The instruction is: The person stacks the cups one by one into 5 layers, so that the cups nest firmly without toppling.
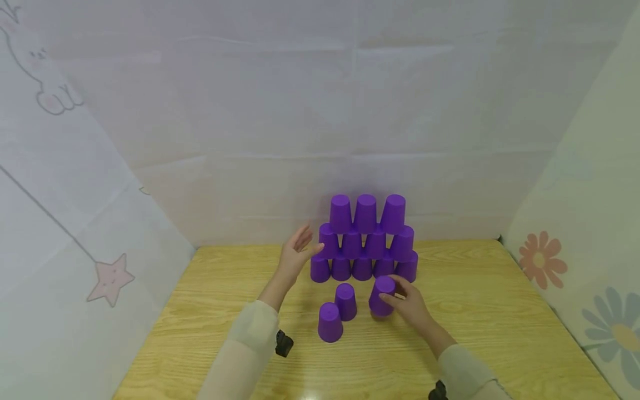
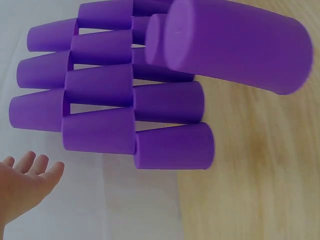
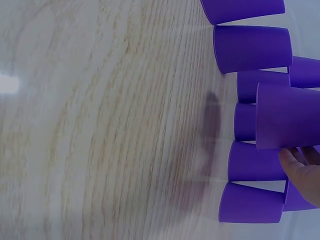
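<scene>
Purple cups stand upside down in a three-tier stack (image 1: 365, 244), with three cups in the top tier. My right hand (image 1: 411, 304) grips a purple cup (image 1: 382, 297), mouth down, in front of the stack's right part. In the right wrist view this held cup (image 3: 287, 117) hangs above the table, its shadow below. My left hand (image 1: 296, 254) is beside the stack's left side, fingers extended and holding nothing. In the left wrist view that hand (image 2: 27, 185) is apart from the cups. Two loose cups, a nearer one (image 1: 330, 322) and a farther one (image 1: 345, 303), stand in front.
The wooden table (image 1: 215, 316) meets a pale cloth backdrop (image 1: 280, 189) just behind the stack. Printed cloth sides (image 1: 565, 222) flank the table. Black wrist devices (image 1: 284, 344) show beneath the sleeves.
</scene>
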A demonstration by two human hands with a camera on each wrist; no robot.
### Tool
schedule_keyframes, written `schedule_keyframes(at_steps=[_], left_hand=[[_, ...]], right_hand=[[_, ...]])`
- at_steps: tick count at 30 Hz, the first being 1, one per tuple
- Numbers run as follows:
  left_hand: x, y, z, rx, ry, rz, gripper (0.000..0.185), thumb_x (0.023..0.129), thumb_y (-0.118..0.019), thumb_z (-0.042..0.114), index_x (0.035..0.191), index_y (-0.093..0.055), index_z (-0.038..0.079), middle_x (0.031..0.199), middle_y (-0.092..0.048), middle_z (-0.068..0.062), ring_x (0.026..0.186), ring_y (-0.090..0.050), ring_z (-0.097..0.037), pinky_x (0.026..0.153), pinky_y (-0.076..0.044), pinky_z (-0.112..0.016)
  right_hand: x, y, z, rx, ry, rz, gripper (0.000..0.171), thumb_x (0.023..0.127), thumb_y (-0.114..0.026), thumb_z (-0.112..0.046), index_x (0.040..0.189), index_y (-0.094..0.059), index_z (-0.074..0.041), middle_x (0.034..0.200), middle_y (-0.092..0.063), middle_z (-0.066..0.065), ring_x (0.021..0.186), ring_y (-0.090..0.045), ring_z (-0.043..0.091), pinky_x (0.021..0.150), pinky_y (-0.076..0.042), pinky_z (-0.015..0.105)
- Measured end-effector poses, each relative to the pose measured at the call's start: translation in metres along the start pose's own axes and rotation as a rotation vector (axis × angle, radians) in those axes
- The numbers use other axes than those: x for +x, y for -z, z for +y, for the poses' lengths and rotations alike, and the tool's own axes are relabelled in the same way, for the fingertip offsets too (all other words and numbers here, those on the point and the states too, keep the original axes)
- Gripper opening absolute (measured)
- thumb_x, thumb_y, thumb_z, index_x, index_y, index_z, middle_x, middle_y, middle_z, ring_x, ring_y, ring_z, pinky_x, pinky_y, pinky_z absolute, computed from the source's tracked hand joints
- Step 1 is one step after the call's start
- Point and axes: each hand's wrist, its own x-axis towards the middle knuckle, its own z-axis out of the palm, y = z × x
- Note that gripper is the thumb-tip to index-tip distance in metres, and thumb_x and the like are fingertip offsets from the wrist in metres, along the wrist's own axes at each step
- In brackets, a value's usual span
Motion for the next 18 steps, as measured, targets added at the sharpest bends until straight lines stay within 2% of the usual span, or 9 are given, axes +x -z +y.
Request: schedule_keyframes(at_steps=[8, 13, 18], left_hand=[[-0.028, -0.001, -0.021, 0.008, -0.014, -0.044, 0.074, 0.082, -0.07, 0.015, 0.145, -0.031, 0.008, 0.146, -0.038, -0.018, 0.136, -0.033, -0.035, 0.112, -0.028, -0.05], [-0.044, -0.004, -0.033, 0.039, -0.049, -0.093, 0.073, 0.082, -0.07, 0.013, 0.144, -0.032, 0.006, 0.146, -0.038, -0.018, 0.136, -0.034, -0.036, 0.112, -0.028, -0.051], [-0.057, -0.005, -0.045, 0.071, -0.054, -0.114, 0.07, 0.082, -0.067, 0.007, 0.144, -0.033, 0.006, 0.145, -0.039, -0.017, 0.136, -0.033, -0.035, 0.112, -0.026, -0.052]], right_hand=[[-0.002, 0.009, -0.007, -0.027, 0.011, 0.038, 0.047, 0.082, -0.07, -0.011, 0.124, -0.053, 0.001, 0.12, -0.058, 0.024, 0.114, -0.054, 0.039, 0.098, -0.046, 0.048], [-0.002, 0.017, -0.008, -0.055, 0.032, 0.02, 0.045, 0.084, -0.068, -0.014, 0.125, -0.052, 0.0, 0.121, -0.058, 0.021, 0.115, -0.053, 0.037, 0.099, -0.045, 0.049], [-0.002, 0.023, -0.015, -0.057, 0.059, -0.007, 0.042, 0.087, -0.065, -0.016, 0.125, -0.052, -0.002, 0.122, -0.057, 0.019, 0.114, -0.054, 0.031, 0.098, -0.045, 0.048]])
